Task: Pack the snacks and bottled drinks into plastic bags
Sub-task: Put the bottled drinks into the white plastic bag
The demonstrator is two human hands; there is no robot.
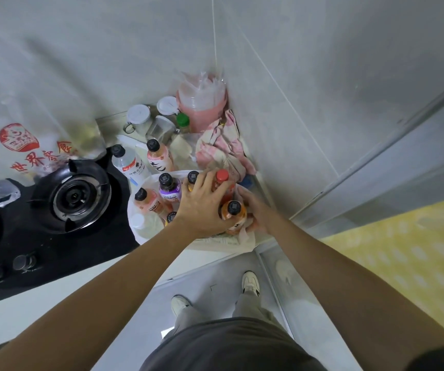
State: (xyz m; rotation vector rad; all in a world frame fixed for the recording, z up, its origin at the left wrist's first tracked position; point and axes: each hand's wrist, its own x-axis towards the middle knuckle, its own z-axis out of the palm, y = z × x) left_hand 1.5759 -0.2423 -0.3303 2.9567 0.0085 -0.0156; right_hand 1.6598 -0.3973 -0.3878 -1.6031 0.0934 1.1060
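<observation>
Your left hand (pixel 202 202) hides most of the red-capped bottle (pixel 222 175), your right hand's (pixel 253 210) fingers vanish behind the orange bottle (pixel 233 214), and the near-left stove knobs (pixel 6 266) blur.

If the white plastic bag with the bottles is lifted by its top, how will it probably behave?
The white plastic bag looks thin and crumpled, so it will probably sag and not keep its shape. It holds several upright bottles, such as the purple-label bottle, so it is likely heavy. The bottles may lean together and knock when lifted.
</observation>
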